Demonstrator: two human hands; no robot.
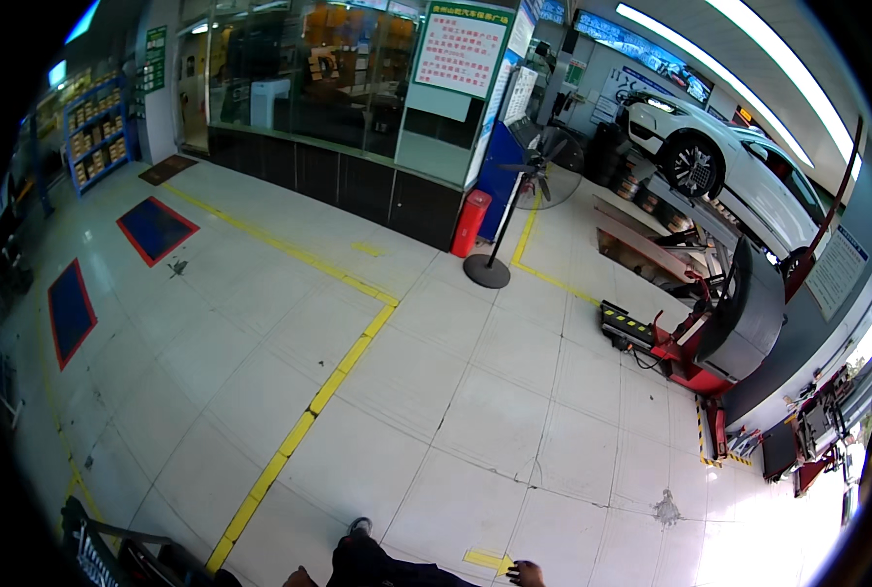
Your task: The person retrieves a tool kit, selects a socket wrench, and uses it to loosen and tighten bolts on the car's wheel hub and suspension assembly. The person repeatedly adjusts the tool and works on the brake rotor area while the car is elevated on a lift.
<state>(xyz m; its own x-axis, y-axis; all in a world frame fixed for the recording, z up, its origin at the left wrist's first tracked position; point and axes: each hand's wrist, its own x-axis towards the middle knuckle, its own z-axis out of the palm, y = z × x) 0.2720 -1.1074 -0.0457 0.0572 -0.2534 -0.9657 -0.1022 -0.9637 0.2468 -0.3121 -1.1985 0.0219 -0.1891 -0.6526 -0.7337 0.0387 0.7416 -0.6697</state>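
At the bottom edge, my left hand (299, 577) is only partly in view beside my dark trousers (387, 567), its fingers not clear. My right hand (526, 572) hangs to the right of my legs, fingers loosely apart, holding nothing, above the tiled floor near a short yellow tape mark (485, 558). A grey shoe (360, 526) shows below me. Dark equipment (103, 548) stands at the lower left, its details hard to make out.
Yellow floor lines (328, 386) cross the tiles (465, 401). A pedestal fan (487, 270) and red cylinder (470, 223) stand by the glass-walled room. Right: a white car (768, 191) on a lift and red-black machines (739, 313). Left: mats (157, 230), blue rack (98, 132).
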